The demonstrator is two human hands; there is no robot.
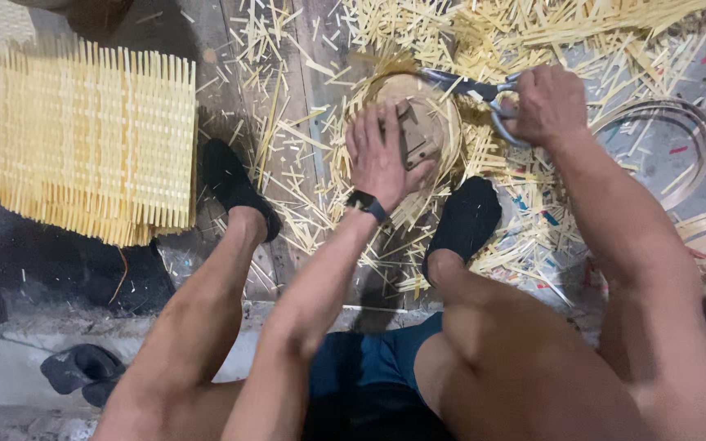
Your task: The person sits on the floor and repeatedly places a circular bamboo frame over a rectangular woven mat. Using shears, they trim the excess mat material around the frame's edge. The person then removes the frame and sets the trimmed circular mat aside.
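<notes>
Left hand [382,155] at frame centre, our fingers spread flat, pins wooden block [415,135] on woven disc [443,110]; right hand [542,104] fingers curled through shears [471,88], trimming rim.

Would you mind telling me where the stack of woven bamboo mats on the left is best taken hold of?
Probably by the stack of woven bamboo mats' two long sides, one hand each, fingers slid under the solid weave from left and right. The edges all bristle with loose strip ends that would likely bend or prick, so grip inside that fringe.
</notes>
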